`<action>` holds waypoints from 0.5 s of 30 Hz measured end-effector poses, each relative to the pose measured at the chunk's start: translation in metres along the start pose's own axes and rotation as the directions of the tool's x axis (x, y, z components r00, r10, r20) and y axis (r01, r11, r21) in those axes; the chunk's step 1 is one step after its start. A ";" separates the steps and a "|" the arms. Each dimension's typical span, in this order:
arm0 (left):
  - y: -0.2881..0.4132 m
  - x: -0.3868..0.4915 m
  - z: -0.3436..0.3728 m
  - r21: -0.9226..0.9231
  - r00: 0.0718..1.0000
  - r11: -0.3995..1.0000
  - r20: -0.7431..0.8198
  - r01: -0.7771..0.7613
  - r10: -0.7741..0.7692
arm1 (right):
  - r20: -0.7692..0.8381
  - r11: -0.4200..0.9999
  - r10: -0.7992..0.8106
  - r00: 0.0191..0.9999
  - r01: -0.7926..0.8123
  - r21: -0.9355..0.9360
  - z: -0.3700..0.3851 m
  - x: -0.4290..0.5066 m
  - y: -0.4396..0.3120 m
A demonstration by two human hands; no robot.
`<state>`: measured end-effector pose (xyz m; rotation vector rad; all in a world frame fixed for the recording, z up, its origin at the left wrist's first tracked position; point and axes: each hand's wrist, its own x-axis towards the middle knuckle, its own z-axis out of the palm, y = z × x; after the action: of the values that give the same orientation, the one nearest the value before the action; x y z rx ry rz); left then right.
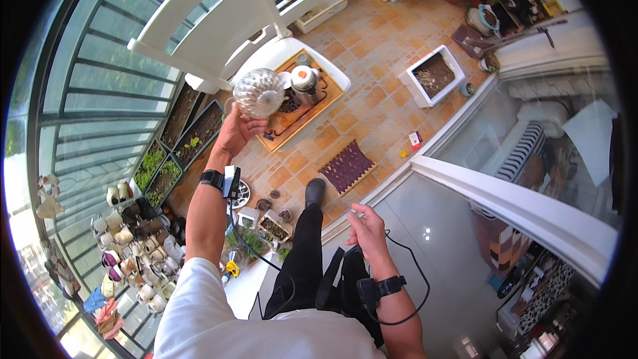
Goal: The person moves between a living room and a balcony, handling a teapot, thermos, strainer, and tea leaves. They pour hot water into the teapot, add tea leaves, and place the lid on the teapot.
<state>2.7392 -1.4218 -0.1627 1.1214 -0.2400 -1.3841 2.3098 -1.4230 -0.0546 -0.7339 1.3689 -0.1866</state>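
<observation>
My left hand (240,132) reaches forward and grips a round clear glass vessel (258,92) with a faceted surface. The vessel is up over the left part of a wooden tea tray (319,114), and hides some of it. On that tray stand a glass-and-metal pot with a white lid (303,79), a small lidded jar (302,59) and a white cup (285,80). The tray rests on a white plastic chair (344,77). Near my right thigh, my right hand (368,229) hangs in the air with bent, parted fingers and nothing in it.
One shoe (314,192) is on the tiles beside a purple mat (348,167). A sliding door frame (498,209) runs along the right. Planters (199,129) and a shoe pile (144,249) line the left. A white soil box (432,77) sits ahead. Cables trail from both wrists.
</observation>
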 end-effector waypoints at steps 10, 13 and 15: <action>-0.013 -0.088 0.166 0.814 0.650 -0.226 0.567 -0.534 0.506 | -0.182 0.983 -0.130 0.975 0.151 0.106 -0.104 -0.064 0.060; -0.069 -0.136 0.261 0.604 0.559 -0.232 0.796 -0.763 0.233 | -0.195 0.914 -0.181 0.964 0.238 0.329 -0.153 -0.093 0.091; -0.120 -0.173 0.330 0.458 0.444 -0.155 0.888 -0.875 0.121 | -0.235 0.840 -0.222 0.946 0.308 0.447 -0.193 -0.121 0.112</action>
<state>2.3803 -1.4092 -0.0058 1.1863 -2.2380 -0.4277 2.0704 -1.3441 -0.0239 -0.4890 1.3050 -0.8033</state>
